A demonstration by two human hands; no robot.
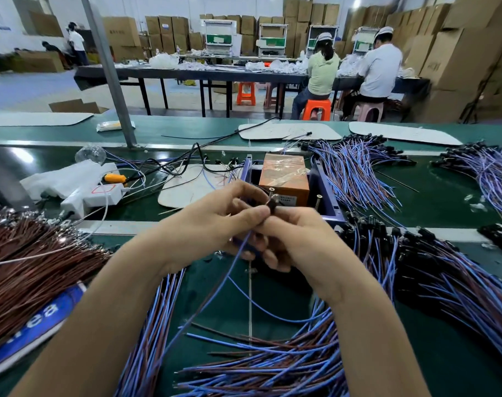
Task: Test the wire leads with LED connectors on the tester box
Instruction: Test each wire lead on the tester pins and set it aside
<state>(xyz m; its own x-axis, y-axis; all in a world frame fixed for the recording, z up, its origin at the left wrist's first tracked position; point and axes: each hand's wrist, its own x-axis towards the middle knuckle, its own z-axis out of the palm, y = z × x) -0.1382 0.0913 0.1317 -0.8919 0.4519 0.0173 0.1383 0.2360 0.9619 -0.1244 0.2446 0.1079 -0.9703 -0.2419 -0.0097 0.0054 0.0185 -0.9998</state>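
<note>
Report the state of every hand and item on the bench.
left hand, pinches the LED connector
right hand, pinches the same connector
LED connector, held between both hands
blue lead, hangs slack below the hands
tester box, wrapped in tape, inside a blue frame
brown wires, piled loose at left

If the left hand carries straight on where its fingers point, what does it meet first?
The left hand meets the right hand at the black connector they pinch; past that, probably the orange tester box, depth unclear.
</note>
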